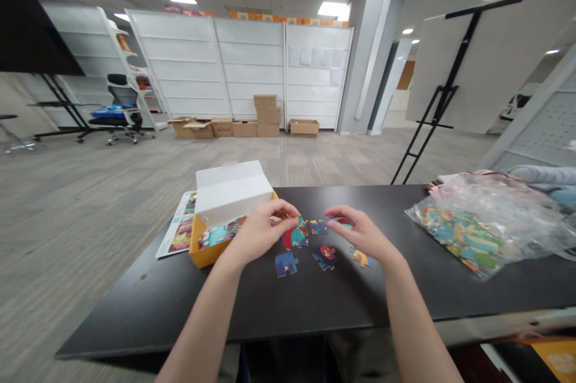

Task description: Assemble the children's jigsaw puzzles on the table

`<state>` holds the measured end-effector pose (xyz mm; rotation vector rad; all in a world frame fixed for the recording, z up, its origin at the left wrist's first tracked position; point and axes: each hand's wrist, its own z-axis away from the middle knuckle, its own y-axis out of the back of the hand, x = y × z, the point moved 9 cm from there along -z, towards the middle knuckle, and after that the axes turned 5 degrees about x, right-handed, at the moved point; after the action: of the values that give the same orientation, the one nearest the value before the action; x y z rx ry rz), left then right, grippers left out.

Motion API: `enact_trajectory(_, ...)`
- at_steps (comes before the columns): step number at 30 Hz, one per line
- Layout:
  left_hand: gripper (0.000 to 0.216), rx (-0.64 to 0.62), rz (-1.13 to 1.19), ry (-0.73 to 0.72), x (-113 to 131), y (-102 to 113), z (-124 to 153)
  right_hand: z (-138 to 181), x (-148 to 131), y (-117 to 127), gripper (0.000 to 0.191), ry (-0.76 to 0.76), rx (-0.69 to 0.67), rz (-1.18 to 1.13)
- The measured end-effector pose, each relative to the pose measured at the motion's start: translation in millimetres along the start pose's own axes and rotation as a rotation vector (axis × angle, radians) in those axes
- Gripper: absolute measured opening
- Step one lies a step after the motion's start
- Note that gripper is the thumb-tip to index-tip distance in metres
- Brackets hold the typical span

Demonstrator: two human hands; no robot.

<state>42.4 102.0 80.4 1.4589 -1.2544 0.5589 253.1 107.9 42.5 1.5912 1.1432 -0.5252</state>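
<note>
Grey floor (112, 191) extends across the middle and left of the frame, backed by white wall panels (247, 65) at upper centre. A black surface (342, 305) occupies the lower half. A white board (499, 53) on a black stand is noted at upper right; a black screen (36, 35) at upper left, with an office chair (121, 107) beside it. Cardboard boxes (269, 114) stand along the foot of the panels. On the surface, right side of the frame, lies a clear plastic bag (486, 221) containing colourful printed matter. Left of centre stands an open yellow box (197, 242) holding puzzle pieces, with a printed sheet (173, 236) partly hidden by it. The left hand (261, 230), at centre, has thumb and forefinger nearly together at the top edge of a red-and-teal piece (294, 238); firmness of grip cannot be determined. The right hand (360, 232), right of centre, is curved, thumb and forefinger apart, just beside a dark blue piece (319, 227); whether it grasps anything cannot be determined. Three loose pieces lie below the hands: blue (285, 265) left, red-and-blue (326, 257) middle, yellow (360, 257) right.
</note>
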Motion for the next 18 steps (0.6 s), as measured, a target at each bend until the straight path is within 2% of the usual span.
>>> enact_trajectory(3,0.014,-0.066,0.057,0.011,-6.4,-32.8,-3.5,7.4,-11.9,-32.7,0.043,-0.062,-0.232,-0.168)
enact_trajectory(6,0.014,-0.017,0.128,0.041,-14.7,-48.9,-6.8,8.2,-10.9,-41.3,0.047,-0.09,-0.248,-0.18)
enact_trajectory(10,0.02,0.052,0.156,0.089,-27.0,-61.4,-7.3,8.0,5.3,-38.6,0.036,-0.179,-0.249,-0.241)
enact_trajectory(12,0.024,0.074,0.02,0.091,-30.0,-63.3,-4.4,9.4,14.3,-29.6,0.031,-0.187,-0.243,-0.2)
enact_trajectory(15,0.022,0.056,-0.416,-0.016,-20.2,-66.9,4.3,13.2,32.8,-6.9,0.026,-0.21,-0.183,-0.059)
enact_trajectory(18,0.022,-0.185,-0.693,-0.172,-9.9,-93.8,18.3,18.6,51.4,8.8,0.026,-0.265,-0.162,-0.008)
